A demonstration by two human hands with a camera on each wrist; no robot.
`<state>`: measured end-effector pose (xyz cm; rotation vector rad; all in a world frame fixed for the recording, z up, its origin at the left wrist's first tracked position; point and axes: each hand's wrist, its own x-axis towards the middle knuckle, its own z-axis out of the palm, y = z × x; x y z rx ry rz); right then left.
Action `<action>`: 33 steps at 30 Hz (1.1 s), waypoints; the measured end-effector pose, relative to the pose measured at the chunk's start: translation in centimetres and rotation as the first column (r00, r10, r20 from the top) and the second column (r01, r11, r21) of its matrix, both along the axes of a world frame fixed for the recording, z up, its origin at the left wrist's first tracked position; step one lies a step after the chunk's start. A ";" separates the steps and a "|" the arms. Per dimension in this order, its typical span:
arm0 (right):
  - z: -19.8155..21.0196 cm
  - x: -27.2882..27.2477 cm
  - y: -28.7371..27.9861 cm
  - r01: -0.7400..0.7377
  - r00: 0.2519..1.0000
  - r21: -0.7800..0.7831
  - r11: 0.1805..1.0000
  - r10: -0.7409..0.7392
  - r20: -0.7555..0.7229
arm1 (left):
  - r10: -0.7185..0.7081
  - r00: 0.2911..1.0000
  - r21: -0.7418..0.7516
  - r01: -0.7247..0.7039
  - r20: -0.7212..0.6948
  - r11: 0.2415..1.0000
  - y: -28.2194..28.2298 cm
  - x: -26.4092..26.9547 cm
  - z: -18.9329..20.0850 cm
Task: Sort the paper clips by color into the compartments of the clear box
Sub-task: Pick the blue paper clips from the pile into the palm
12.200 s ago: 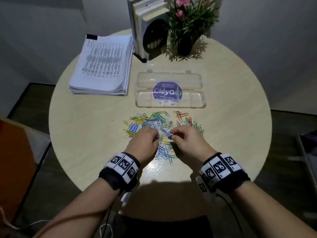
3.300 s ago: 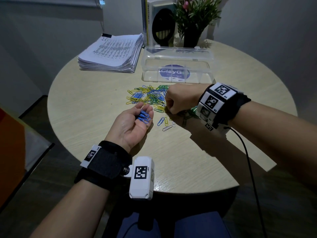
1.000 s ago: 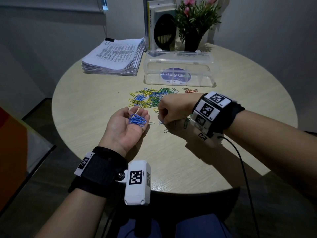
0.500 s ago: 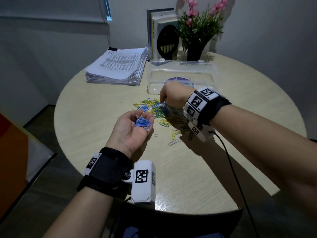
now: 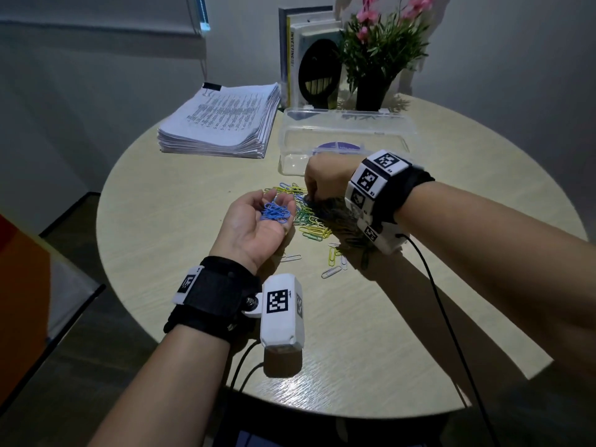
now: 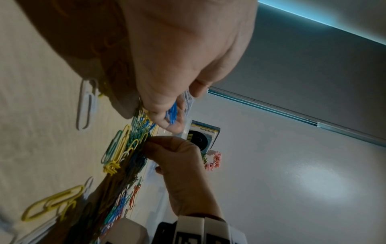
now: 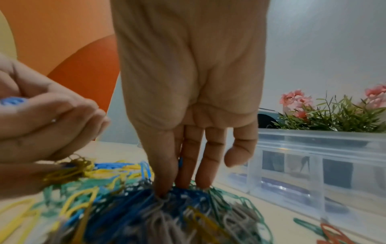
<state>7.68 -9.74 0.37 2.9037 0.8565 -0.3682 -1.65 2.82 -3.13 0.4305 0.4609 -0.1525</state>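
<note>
My left hand [image 5: 274,201] lies palm up over the table, fingers curled round a small heap of blue paper clips [image 5: 274,213]; the same blue clips [image 6: 172,113] show in the left wrist view. Just beyond it my right hand [image 5: 311,196] reaches down into the mixed pile of coloured clips [image 5: 311,222]. In the right wrist view its fingertips [image 7: 165,189] come together on a blue clip in the pile. The clear box [image 5: 342,137] stands open right behind the pile, and its divided compartments [image 7: 313,165] look bare.
A stack of printed papers [image 5: 222,121] lies at the back left. Upright books [image 5: 306,59] and a potted plant [image 5: 380,59] stand behind the box. A few white and yellow clips [image 5: 332,262] lie loose nearer me. Red clips [image 7: 334,234] lie beside the box.
My right hand has moved from beside my left palm to the far part of the pile near the box. My left hand still cups the blue clips.
</note>
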 end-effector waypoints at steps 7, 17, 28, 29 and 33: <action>0.5 0.6 0.1 0.024 1.000 0.079 0.997 -0.023 -0.003 | 0.030 0.999 -0.019 -0.029 0.029 0.999 1.1 1.5 -0.3; -0.6 0.9 1.3 0.102 0.995 0.067 0.993 -0.102 0.000 | -0.028 0.999 0.047 0.026 0.046 0.999 0.9 2.7 -0.3; 3.3 -0.8 2.7 0.050 0.983 0.465 0.884 0.039 -0.179 | -0.061 0.993 -0.048 0.066 0.101 0.997 1.0 2.5 -0.5; 3.3 -0.9 3.0 0.030 0.986 0.468 0.883 0.051 -0.158 | -0.046 0.994 -0.056 0.051 0.096 0.997 1.1 2.6 -0.5; 3.5 -0.6 3.1 0.073 0.985 0.518 0.852 0.020 -0.173 | 0.008 0.998 -0.070 -0.003 0.069 0.998 1.6 2.6 -0.5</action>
